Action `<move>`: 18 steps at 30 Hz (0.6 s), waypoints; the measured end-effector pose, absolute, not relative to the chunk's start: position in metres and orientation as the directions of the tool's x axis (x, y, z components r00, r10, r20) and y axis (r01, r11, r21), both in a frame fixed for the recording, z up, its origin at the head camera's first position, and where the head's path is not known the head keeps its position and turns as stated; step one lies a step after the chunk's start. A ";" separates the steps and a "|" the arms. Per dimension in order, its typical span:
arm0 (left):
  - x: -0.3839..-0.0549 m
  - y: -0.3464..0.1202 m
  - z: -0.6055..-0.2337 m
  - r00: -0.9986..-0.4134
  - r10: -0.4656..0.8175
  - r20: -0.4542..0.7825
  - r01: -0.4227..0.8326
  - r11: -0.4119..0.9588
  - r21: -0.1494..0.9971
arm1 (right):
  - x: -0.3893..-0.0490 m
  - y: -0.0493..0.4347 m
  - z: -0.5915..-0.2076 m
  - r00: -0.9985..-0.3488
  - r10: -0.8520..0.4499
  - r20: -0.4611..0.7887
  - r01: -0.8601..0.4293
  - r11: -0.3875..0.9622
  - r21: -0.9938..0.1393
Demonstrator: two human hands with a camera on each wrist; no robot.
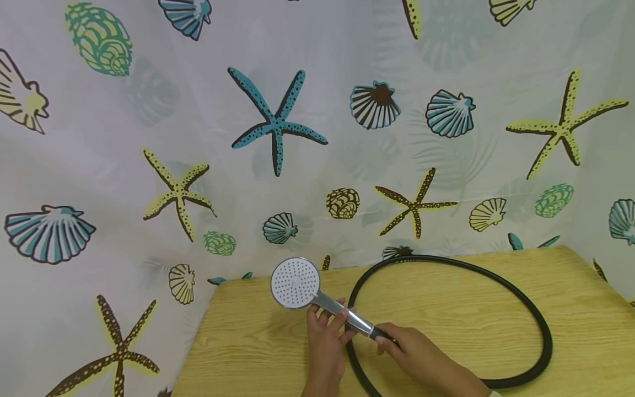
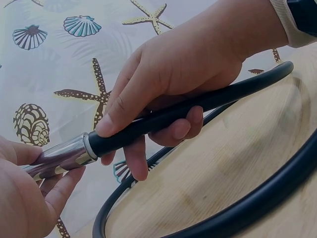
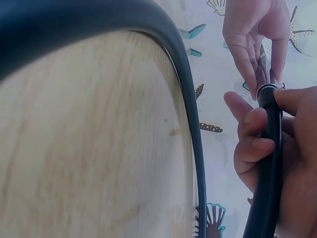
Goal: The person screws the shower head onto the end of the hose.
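A chrome shower head (image 1: 295, 283) with a round, dotted white spray face is held above the table, its handle slanting down to the right. My left hand (image 1: 326, 344) grips the chrome handle (image 2: 62, 156) between thumb and fingers. The black hose (image 1: 538, 317) meets the handle's lower end at a pale ring (image 3: 267, 86). Just below that joint, my right hand (image 1: 414, 353) holds the hose end, thumb on one side and fingers curled round the other. Whether the hose is fully seated in the handle cannot be told.
The rest of the hose makes a wide loop over the wooden table (image 1: 258, 342), reaching its back edge. Behind and at the sides hangs a white curtain (image 1: 327, 33) printed with starfish and shells.
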State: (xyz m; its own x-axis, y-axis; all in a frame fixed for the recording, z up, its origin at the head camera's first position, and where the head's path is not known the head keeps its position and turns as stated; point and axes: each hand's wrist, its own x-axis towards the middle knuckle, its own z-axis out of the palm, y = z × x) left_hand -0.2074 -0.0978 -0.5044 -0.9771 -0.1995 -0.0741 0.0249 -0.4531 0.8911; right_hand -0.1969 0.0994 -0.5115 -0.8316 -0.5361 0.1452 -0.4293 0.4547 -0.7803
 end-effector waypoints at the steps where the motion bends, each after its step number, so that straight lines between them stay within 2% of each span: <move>1: -0.207 -0.098 -0.505 -0.977 -0.199 -0.075 0.024 -0.452 0.891 | -0.197 0.099 -0.512 -0.833 -0.534 0.144 -0.425 0.452 -0.784; 18: -0.207 -0.097 -0.505 -0.975 -0.206 -0.087 0.012 -0.435 0.901 | -0.200 0.097 -0.510 -0.867 -0.478 0.140 -0.398 0.496 -0.772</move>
State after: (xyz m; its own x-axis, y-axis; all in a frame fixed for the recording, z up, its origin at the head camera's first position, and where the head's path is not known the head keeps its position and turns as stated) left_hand -0.2071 -0.0971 -0.5048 -0.9748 -0.2055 -0.0867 0.0115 -0.4346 0.9005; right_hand -0.2001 0.0969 -0.5103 -0.8669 -0.4783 0.1403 -0.3984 0.4959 -0.7716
